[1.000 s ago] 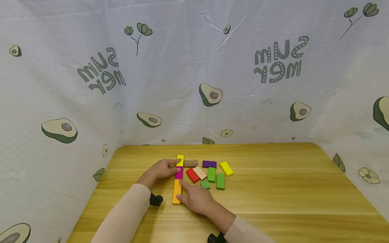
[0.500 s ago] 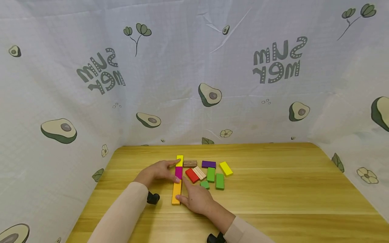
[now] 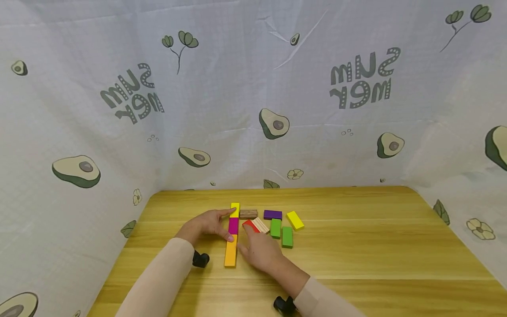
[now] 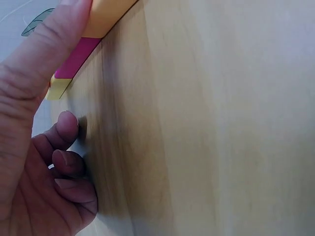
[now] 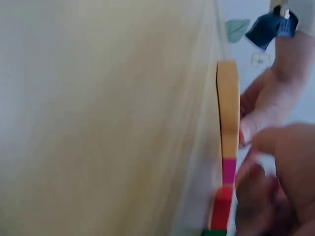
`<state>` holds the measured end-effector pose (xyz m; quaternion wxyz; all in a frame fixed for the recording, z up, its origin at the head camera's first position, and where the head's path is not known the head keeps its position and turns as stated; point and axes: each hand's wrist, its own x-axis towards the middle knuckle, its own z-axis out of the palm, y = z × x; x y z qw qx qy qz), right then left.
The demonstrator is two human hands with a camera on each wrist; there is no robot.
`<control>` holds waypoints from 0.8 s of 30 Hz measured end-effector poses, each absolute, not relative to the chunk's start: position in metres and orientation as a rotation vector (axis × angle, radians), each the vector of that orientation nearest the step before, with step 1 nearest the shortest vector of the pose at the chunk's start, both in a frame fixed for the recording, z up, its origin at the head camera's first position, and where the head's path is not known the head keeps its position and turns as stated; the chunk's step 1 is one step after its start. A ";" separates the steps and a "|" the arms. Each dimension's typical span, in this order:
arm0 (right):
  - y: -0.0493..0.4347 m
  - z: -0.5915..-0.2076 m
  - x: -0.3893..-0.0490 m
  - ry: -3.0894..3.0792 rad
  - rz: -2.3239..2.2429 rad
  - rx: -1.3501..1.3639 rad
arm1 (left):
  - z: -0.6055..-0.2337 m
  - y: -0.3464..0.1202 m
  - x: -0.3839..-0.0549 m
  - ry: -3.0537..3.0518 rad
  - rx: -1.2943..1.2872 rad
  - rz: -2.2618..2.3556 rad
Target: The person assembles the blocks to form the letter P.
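Head: left hand (image 3: pixel 206 224) extended, index on left yellow block (image 3: pixel 235 214), thumb on orange block (image 3: pixel 231 254); magenta block (image 3: pixel 233 226) between. Right hand (image 3: pixel 262 251) loosely extended, index over red block (image 3: pixel 253 226), right of magenta block.

Left wrist: thumb on orange block, other fingers slack.

Right wrist: right hand blurred.

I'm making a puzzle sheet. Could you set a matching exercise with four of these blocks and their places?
Blocks
1. Brown wood-grained rectangular block
2. Red rectangular block
3. Magenta rectangular block
4. Slanted yellow rectangular block

Places
A. Partly hidden by the right hand in head view
B. Farthest right of all the blocks
C. Within the straight line of blocks
D. Beside that line's far end

Pairs: 1-D, 2-A, 3-C, 4-B
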<state>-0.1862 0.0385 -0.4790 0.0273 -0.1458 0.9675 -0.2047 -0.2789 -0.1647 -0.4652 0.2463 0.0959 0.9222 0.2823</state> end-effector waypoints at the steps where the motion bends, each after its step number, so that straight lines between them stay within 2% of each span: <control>1: 0.039 -0.478 -0.188 3.042 -0.581 -0.408 | -0.465 -0.164 -0.280 2.514 0.260 0.772; 6: 0.045 -0.474 -0.192 3.178 -0.380 -0.312 | -0.466 -0.163 -0.284 2.512 0.229 0.753; 15: 0.050 -0.474 -0.199 3.009 -0.456 -0.500 | -0.461 -0.160 -0.288 2.501 0.191 0.716; 24: 0.051 -0.466 -0.205 2.907 -0.393 -0.580 | -0.457 -0.159 -0.292 2.477 0.169 0.715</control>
